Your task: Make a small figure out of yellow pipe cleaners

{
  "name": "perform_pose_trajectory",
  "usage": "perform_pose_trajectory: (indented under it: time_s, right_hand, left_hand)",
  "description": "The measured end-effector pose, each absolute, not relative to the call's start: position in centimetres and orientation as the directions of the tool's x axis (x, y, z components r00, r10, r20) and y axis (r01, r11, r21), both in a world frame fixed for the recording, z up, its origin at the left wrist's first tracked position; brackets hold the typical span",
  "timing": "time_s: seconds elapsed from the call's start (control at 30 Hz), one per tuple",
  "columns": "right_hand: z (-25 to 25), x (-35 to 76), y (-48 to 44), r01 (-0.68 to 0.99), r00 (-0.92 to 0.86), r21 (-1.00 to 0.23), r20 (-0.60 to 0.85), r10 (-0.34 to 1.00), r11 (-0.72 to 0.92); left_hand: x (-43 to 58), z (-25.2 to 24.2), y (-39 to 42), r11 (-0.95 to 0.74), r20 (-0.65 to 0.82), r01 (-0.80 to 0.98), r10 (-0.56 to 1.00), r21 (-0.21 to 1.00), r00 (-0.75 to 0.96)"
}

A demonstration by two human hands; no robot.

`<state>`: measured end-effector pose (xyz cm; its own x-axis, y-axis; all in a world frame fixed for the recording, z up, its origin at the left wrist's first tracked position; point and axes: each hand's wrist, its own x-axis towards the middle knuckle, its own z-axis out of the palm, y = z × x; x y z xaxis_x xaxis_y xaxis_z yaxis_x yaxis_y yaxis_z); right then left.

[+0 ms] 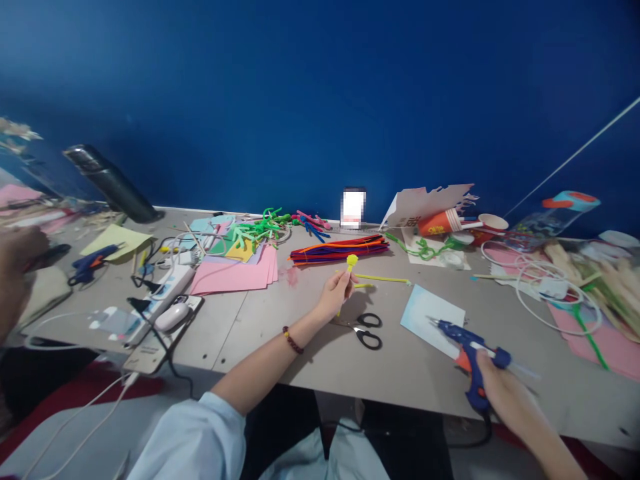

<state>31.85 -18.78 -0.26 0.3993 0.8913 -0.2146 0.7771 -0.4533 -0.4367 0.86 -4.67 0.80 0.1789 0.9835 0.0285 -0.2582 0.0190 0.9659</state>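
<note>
My left hand [336, 294] is closed, pinching a small yellow curled pipe-cleaner piece [353, 261] upright above the table. Just right of these fingers lie yellow pipe-cleaner lengths [384, 279]. Black-handled scissors [370, 338] rest on the table below that hand. In my right hand [507, 393], closed round its handle, is a blue and orange glue gun [473, 357]. Its nozzle points left, over a pale blue card [425, 321]. Whether the nozzle touches the card I cannot tell.
Behind my left hand lies a bundle of pipe cleaners [340, 251]. Pink paper [235, 272], a power strip [163, 300] and a mouse [171, 317] lie to the left. Cups [441, 223] and coiled cable [560, 320] are to the right. Another person's hand [23, 250] shows at far left.
</note>
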Motion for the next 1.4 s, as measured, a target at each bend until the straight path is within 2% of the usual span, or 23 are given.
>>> perform_pose_trajectory:
  time_s: [0.1,0.43,0.6,0.8,0.9,0.97,1.1,1.13,1.27,1.4]
  right_hand:
    - [1.1,30.4,-18.2,0.8,0.365,-0.355,-0.351,0.862,-0.483]
    - [1.9,29.5,-16.5,0.869,0.277,-0.265,-0.44,0.854,-0.419]
    - [2.1,29.7,-15.3,0.911,0.243,-0.206,-0.436,0.866,-0.359]
    - [2.0,30.6,-13.9,0.937,0.256,-0.119,-0.411,0.875,-0.329]
    - [3.2,30.2,-14.0,0.939,0.28,-0.082,-0.377,0.883,-0.333]
    - [4.9,28.7,-14.3,0.942,0.308,-0.015,-0.358,0.881,-0.335]
    - [8.4,22.7,-14.4,0.952,0.305,0.021,-0.15,0.94,-0.305]
    - [8.8,20.8,-14.1,0.969,0.247,0.019,-0.103,0.964,-0.246]
    - [7.1,14.7,-11.3,0.986,-0.05,-0.154,0.075,0.996,0.061]
    - [2.9,13.0,-7.7,0.956,-0.122,-0.252,0.127,0.984,0.151]
  left_hand:
    - [0.9,0.8,-4.6,0.016,0.032,-0.265,0.984,0.964,0.175]
    - [0.7,0.5,-4.5,-0.001,0.046,-0.275,0.986,0.961,0.16]
    - [0.2,1.3,-4.2,-0.011,0.052,-0.283,0.989,0.959,0.139]
    - [-1.7,2.4,-3.0,-0.134,0.112,-0.343,0.99,0.93,-0.082]
    - [-2.2,2.1,-2.4,-0.153,0.119,-0.365,0.986,0.918,-0.113]
    - [-2.2,1.9,-2.3,-0.144,0.117,-0.363,0.989,0.921,-0.096]
    - [-1.6,2.0,-2.8,-0.127,0.119,-0.317,0.992,0.94,-0.045]
    - [-1.5,2.1,-3.0,-0.126,0.12,-0.302,0.992,0.945,-0.038]
    - [-1.4,2.3,-3.2,-0.13,0.131,-0.268,0.991,0.955,-0.015]
    - [-1.5,2.2,-3.0,-0.132,0.133,-0.267,0.991,0.955,-0.013]
